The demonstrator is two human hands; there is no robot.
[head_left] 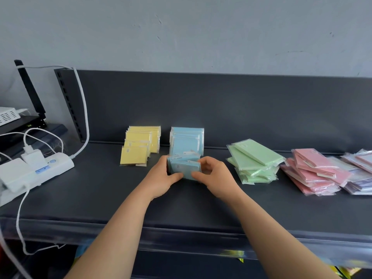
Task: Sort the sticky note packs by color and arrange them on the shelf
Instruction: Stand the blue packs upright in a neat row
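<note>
Two bare forearms cross the front edge of the dark grey shelf (100, 198) near its middle. The left grip (161, 178) is curled round the left side of a small bunch of blue packs (184, 168), thumb at the front. The right grip (213, 176) pinches the same bunch from the right between thumb and bent fingers. The bunch stands roughly upright between them; whether it touches the shelf cannot be told.

At the left end lies a white power strip (36, 172) with chargers plugged in and white cables trailing over the front edge. Toward the right end lie three loose piles, packs flat and askew: a green pile (253, 162), then a pink pile (314, 174), then a lilac pile (358, 172) cut off by the frame.

Farther back, just behind the held bunch, a blue row (187, 139) stands on edge and reaches the back edge. Just to its left a yellow row (141, 143) stands the same way, apart from it. Behind them rises the shelf's back panel (221, 109), with a grey wall above.
</note>
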